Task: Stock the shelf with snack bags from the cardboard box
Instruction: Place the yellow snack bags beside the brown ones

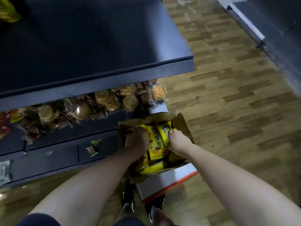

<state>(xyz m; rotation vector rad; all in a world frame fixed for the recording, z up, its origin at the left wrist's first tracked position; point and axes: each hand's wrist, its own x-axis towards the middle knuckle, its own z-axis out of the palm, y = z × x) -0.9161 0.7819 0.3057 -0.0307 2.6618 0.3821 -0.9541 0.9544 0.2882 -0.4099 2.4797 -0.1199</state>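
An open cardboard box [182,126] stands on the floor at the end of the dark shelf unit [97,46]. It holds several yellow snack bags [158,141] with blue lettering. Both my hands are down inside the box. My left hand [136,141] grips the left edge of the top yellow bag, fingers curled over it. On the bag's right edge, my right hand [176,138] holds it the same way. More yellow bags [151,168] lie lower in the box, nearer to me.
The wide top shelf is bare and dark, with a yellow pack [8,12] at its far left. The shelf below carries clear-wrapped pastries [104,101]. Small packets [92,149] lie on the lowest level. A grey and red base [166,181] sits under the box. Wood-pattern floor [228,103] stretches to the right.
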